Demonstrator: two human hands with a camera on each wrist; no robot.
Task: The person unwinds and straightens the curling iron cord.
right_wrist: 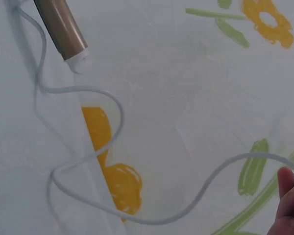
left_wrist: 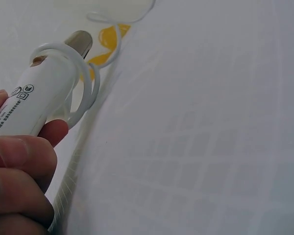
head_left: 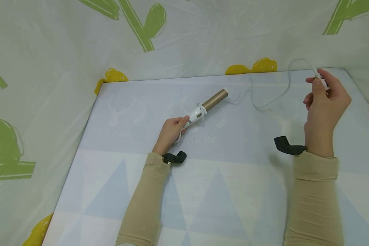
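With fingers (left_wrist: 24,152) of the left hand (head_left: 171,131) curled round its white handle (left_wrist: 36,95), holds a curling iron (head_left: 208,106) over the far half of the tabletop (head_left: 233,150), just left of centre; cannot tell whether touching the surface. Slants away and to the right, ending in a gold barrel (right_wrist: 63,29) with a pale tip (right_wrist: 78,62). Bears small printed symbols and lines of text on the handle, readable only in part. Carries its cord (right_wrist: 80,89) looped round the handle just below the barrel, then trailing in loose bends well out to the right. With the right hand (head_left: 324,106), near the far right corner, pinches the cord's white ribbed end (head_left: 318,76) between thumb and fingers. Wears a black wrist mount (head_left: 174,157) on each arm, beside the cuff of a tan sleeve (head_left: 316,205). Shows blue triangles (head_left: 218,212) on the near part of the tabletop and a faint deer-head print (head_left: 115,112) farther off. Gives way, past the far edge, to a whitish sheet (head_left: 218,34) patterned with green leafy stems (head_left: 134,25) and yellow shapes (head_left: 265,65).
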